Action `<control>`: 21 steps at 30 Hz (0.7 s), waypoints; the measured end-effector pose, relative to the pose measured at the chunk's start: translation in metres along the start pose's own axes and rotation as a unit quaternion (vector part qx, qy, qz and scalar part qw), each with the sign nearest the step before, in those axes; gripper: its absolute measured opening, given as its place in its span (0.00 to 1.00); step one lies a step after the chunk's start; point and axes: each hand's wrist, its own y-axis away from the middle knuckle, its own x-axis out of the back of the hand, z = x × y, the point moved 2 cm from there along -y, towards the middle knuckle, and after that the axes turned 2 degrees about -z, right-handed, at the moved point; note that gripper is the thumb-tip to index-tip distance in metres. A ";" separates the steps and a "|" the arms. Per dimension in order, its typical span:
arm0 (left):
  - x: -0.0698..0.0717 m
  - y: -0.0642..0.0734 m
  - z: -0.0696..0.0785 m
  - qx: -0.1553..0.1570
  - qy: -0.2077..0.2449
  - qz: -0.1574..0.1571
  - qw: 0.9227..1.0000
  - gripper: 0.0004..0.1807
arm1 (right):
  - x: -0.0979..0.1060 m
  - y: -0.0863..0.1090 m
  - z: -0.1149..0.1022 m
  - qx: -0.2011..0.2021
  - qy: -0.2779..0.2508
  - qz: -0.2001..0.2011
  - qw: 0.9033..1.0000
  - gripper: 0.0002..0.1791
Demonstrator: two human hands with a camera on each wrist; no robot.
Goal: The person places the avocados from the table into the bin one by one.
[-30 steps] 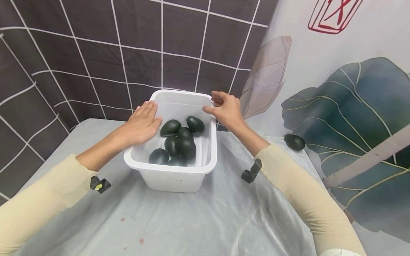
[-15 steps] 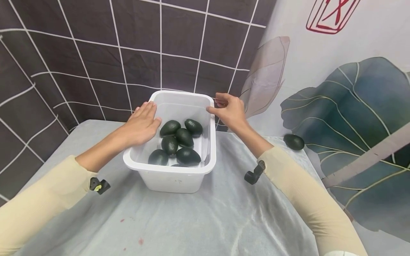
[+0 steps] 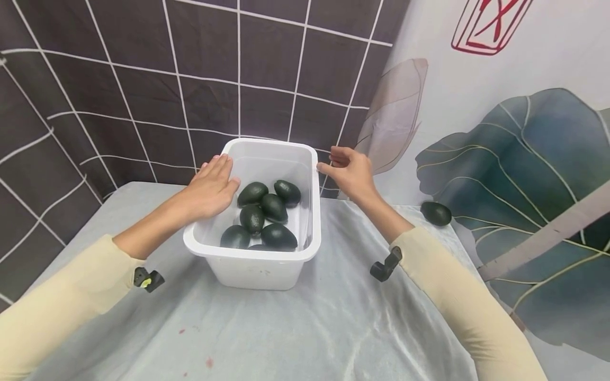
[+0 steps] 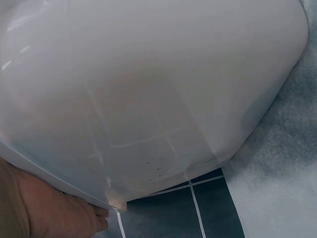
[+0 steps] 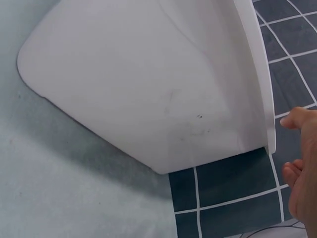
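A white plastic tub (image 3: pixel 257 254) stands on the cloth-covered table in the head view, holding several dark green avocados (image 3: pixel 274 207). My left hand (image 3: pixel 209 185) rests on the tub's left rim, its fingers straight and together. Just off the right rim hovers my right hand (image 3: pixel 352 172), thumb toward the tub, fingers loosely bent around nothing. In the left wrist view the tub's outer side (image 4: pixel 148 89) fills most of the picture, with part of the left hand (image 4: pixel 59 208) below it. A narrow gap shows between rim and right hand (image 5: pixel 302 158) in the right wrist view.
One more avocado (image 3: pixel 436 213) lies at the table's far right edge. A grey cloth (image 3: pixel 267 333) covers the table. Behind the tub hangs a dark sheet with white grid lines (image 3: pixel 267 63); a leaf-patterned white sheet (image 3: pixel 524 159) hangs at the right.
My right hand has drawn away to the right from the tub's rim. The avocados inside have rolled and settled farther apart. The left hand has stayed on the rim.
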 end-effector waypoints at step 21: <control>-0.001 0.001 0.000 -0.003 0.001 -0.001 1.000 0.42 | 0.029 0.016 0.043 -0.028 0.016 0.031 0.999 0.35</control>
